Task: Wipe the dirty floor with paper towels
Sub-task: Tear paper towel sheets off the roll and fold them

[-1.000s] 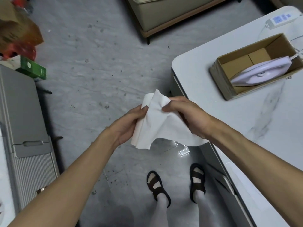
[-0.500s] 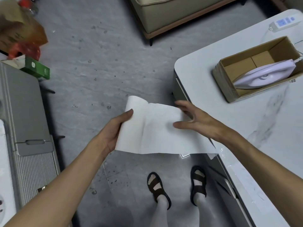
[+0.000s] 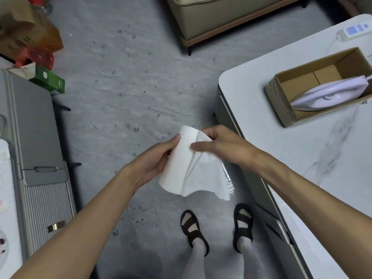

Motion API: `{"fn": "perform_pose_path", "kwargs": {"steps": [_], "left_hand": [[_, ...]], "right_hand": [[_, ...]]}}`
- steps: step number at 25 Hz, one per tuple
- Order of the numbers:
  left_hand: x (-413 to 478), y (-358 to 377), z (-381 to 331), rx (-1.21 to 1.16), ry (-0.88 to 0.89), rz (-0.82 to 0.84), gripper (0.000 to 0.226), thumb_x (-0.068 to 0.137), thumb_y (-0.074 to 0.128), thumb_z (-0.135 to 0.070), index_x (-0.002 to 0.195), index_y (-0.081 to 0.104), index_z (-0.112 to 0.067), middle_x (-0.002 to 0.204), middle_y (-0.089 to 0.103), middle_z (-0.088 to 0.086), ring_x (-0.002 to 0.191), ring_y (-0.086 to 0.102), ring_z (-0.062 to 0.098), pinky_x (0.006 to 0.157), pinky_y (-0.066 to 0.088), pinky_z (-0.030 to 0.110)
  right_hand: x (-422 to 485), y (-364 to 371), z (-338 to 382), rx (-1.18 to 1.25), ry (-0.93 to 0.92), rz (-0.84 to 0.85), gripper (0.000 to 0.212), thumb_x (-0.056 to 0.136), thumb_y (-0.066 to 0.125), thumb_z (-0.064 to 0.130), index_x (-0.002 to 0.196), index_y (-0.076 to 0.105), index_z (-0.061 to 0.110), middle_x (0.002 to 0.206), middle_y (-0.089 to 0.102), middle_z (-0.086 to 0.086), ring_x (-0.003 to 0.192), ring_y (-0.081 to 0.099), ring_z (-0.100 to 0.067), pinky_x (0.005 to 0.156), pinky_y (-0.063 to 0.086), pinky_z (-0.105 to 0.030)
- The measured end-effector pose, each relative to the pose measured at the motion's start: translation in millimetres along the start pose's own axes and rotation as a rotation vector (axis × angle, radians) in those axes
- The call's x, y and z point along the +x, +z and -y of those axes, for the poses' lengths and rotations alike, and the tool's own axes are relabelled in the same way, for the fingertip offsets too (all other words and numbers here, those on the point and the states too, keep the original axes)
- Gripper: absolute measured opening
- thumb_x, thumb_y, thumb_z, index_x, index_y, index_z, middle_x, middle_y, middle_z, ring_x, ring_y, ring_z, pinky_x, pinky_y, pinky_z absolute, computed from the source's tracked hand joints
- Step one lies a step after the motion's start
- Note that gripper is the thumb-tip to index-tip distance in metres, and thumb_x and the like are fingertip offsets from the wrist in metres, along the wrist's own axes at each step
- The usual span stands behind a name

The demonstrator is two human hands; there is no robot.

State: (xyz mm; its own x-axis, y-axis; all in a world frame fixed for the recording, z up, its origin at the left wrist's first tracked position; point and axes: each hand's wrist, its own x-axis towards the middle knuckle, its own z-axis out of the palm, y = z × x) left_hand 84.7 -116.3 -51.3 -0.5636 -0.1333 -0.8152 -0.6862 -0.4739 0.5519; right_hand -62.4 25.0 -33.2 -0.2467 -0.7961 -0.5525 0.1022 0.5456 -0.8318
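A white paper towel [image 3: 193, 170] hangs in front of me at waist height, folded over and draping down. My left hand [image 3: 155, 160] holds its left side with the thumb on top. My right hand [image 3: 223, 146] pinches the upper right part of the sheet between thumb and fingers. Below lies the grey floor [image 3: 124, 93], speckled with dark dirt spots. The dirt is densest near my sandalled feet [image 3: 193, 228].
A white marble-look table [image 3: 302, 158] stands at the right with a cardboard box [image 3: 281, 105] holding a white iron, and a power strip [image 3: 354, 31]. A grey appliance [image 3: 32, 125] and clutter with a green box [image 3: 50, 79] stand at the left. A sofa base [image 3: 211, 21] is ahead.
The towel was spread flat between my hands half a second ago. My right hand has now come back to the left and folded the sheet over, pinching it again.
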Motion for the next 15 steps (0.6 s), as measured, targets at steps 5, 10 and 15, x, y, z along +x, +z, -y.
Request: {"fn": "perform_pose_path", "kwargs": {"steps": [5,10,15], "left_hand": [[3.1,13.7,1.4,-0.039,0.129,0.031,0.05,0.086,0.057,-0.052,0.126,0.059,-0.021,0.119,0.068,0.008,0.111,0.064,0.025,0.097,0.049,0.041],[-0.6,-0.9,2.5,-0.051,0.088,0.067,0.048,0.076,0.069,-0.019,0.122,0.059,-0.015,0.115,0.069,0.009,0.104,0.067,0.026,0.081,0.056,0.036],[-10.2,-25.3,5.1,-0.294,0.045,-0.025,0.022,0.074,0.063,-0.015,0.089,0.078,-0.013,0.1,0.073,0.01,0.088,0.071,0.024,0.072,0.059,0.034]], "right_hand": [[-3.9,5.1,-0.9,0.248,-0.048,0.036,0.026,0.089,0.058,0.024,0.103,0.067,0.004,0.101,0.068,-0.024,0.083,0.065,-0.026,0.078,0.046,-0.036],[-16.5,-12.4,-17.2,0.327,-0.056,-0.023,0.028,0.08,0.057,0.017,0.09,0.056,-0.009,0.08,0.056,-0.016,0.073,0.052,-0.026,0.069,0.036,-0.034],[-20.9,-34.9,-54.9,0.155,0.1,-0.26,0.005,0.083,0.061,0.012,0.084,0.066,0.01,0.076,0.066,-0.002,0.069,0.062,-0.019,0.063,0.046,-0.028]]}}
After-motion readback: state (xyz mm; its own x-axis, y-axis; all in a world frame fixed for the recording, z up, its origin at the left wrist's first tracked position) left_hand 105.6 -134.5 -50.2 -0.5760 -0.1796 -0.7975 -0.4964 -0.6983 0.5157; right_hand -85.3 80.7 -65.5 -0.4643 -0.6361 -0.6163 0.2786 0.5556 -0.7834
